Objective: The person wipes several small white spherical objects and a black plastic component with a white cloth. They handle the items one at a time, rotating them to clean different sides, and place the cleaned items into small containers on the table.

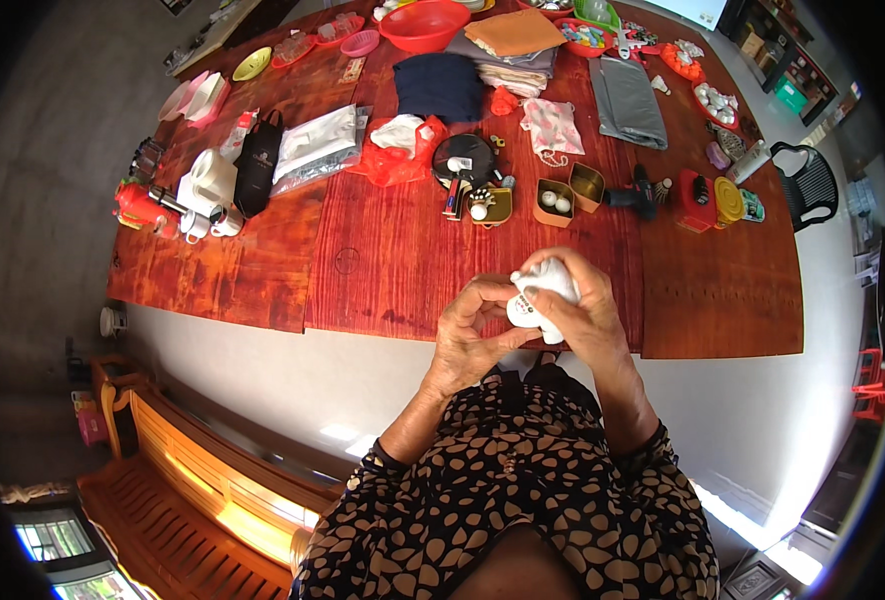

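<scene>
Just past the table's near edge, both my hands are together around white things. My left hand (468, 335) pinches a small round white object (524, 311) with dark print; its exact kind I cannot make out. My right hand (595, 310) is closed on a bunched white cloth (551, 277), its thumb against the round object. Beyond my hands on the table stand a tan box (554, 203) with white balls in it, an open tin (503, 212) with a white ball at its edge, and a dark power drill (645, 192).
The reddish wooden table (393, 275) fills the far side. On it lie a red basin (425, 25), folded dark cloth (439, 86), a grey folded sheet (628, 105), a red thermos (143, 207) and a yellow-lidded jar (729, 200). A wooden bench (203, 490) stands behind at left.
</scene>
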Motion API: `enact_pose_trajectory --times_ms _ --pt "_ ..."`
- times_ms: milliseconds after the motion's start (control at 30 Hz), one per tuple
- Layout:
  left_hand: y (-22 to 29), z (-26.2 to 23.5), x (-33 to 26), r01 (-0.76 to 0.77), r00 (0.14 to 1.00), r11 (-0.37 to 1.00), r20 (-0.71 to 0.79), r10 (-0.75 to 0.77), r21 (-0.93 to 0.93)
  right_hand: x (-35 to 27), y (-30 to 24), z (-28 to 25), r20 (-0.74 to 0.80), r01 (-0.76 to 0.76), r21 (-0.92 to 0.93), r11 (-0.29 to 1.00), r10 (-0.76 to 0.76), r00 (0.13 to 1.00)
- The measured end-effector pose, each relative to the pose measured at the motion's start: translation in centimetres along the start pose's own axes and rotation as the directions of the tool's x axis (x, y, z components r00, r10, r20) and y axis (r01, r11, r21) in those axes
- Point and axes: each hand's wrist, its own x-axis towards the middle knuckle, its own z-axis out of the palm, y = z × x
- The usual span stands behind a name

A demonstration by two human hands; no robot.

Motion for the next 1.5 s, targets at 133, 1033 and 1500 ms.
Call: enact_pose_trajectory --times_ms 133,1033,1500 --pt "0.1 0.9 -0.2 0.078 0.995 0.978 -0.040 -0.087 -0.194 0.3 0.9 -0.1 -0.113 -0.124 0.171 0.977 0.145 0.983" --pt "-0.5 1.9 -0.4 0.249 0.933 0.645 0.000 -0.360 -0.723 -3.0 -0.5 0.2 -0.117 0.359 -0.254 0.898 -0.397 0.910" --pt "0.7 0.8 -0.3 0.212 0.932 0.657 -0.054 -0.360 -0.723 -3.4 0.0 0.8 -0.311 0.107 -0.065 0.992 -0.122 0.943"
